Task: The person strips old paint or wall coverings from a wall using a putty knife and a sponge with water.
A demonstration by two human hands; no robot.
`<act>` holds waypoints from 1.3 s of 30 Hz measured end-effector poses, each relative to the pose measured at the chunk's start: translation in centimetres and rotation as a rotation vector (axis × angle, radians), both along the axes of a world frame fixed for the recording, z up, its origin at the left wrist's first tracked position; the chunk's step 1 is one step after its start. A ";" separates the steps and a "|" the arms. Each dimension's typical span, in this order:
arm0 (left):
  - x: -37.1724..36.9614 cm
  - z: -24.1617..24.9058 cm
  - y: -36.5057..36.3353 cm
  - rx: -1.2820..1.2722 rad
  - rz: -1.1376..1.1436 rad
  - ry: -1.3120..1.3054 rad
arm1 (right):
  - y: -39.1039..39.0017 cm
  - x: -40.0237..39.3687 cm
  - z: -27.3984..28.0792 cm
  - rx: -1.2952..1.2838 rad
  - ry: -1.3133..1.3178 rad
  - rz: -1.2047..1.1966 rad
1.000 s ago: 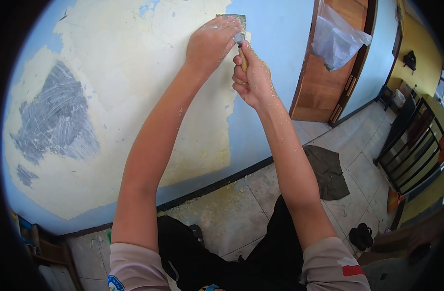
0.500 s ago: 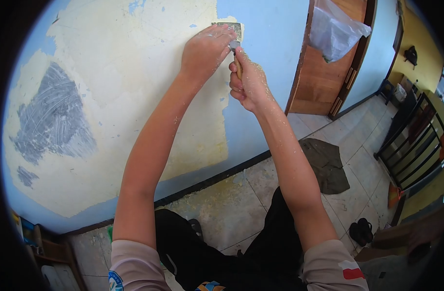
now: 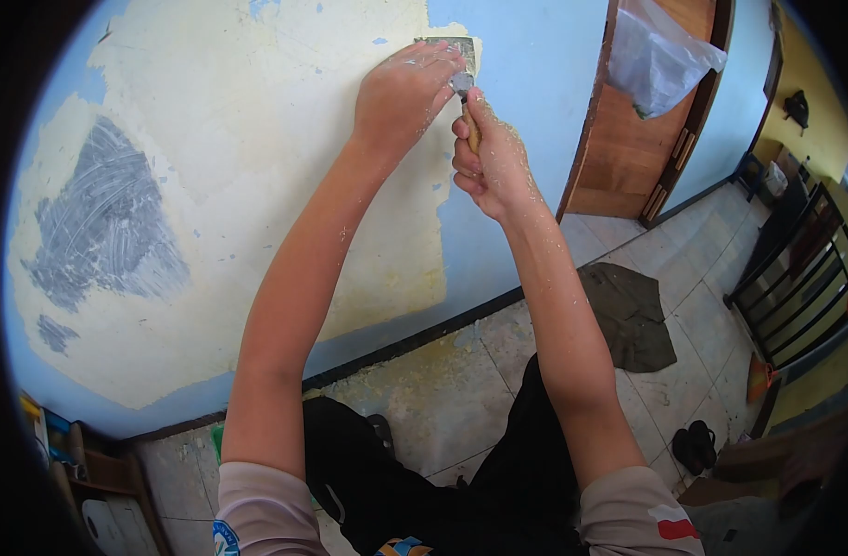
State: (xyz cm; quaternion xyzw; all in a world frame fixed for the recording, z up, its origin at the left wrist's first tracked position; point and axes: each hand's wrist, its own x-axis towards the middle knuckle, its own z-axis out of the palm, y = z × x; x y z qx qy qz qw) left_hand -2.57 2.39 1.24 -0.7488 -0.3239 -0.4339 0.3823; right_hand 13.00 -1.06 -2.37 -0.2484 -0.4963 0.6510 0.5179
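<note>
My right hand is wrapped round the wooden handle of a scraper, whose wide metal blade lies against the wall at the edge between bared cream surface and blue paint. My left hand lies over the blade's left part, its fingers stretched out and together, pressing on the metal. Pale flakes cling to both hands and forearms. To the left, a grey smeared patch marks the cream area.
Paint debris is scattered on the tiled floor below the wall. A dark cloth and black sandals lie on the right. A plastic bag hangs by a wooden door. Farther right stands a black railing.
The whole view has shifted slightly, so the wall, door and floor items appear farther right. Both hands and the scraper keep nearly the same place at the paint edge.
</note>
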 end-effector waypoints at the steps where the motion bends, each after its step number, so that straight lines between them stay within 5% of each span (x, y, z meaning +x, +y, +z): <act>1: 0.1 0.0 -0.1 -0.016 0.006 -0.014 | -0.1 0.1 0.1 0.000 0.003 -0.001; 15: 0.1 -0.9 -0.2 0.005 -0.004 0.011 | -0.9 0.1 -2.6 0.044 0.055 -0.057; 18: 0.4 -1.0 -0.2 -0.004 0.013 -0.024 | -1.5 -0.6 -2.6 0.207 -0.082 -0.375; 20: 0.4 -1.1 -0.1 -0.005 0.020 -0.031 | -1.2 -1.0 -3.0 0.568 -0.296 -0.764; 39: -0.2 0.8 0.3 0.068 0.009 -0.005 | 0.8 -2.5 -1.6 0.704 -0.353 -0.956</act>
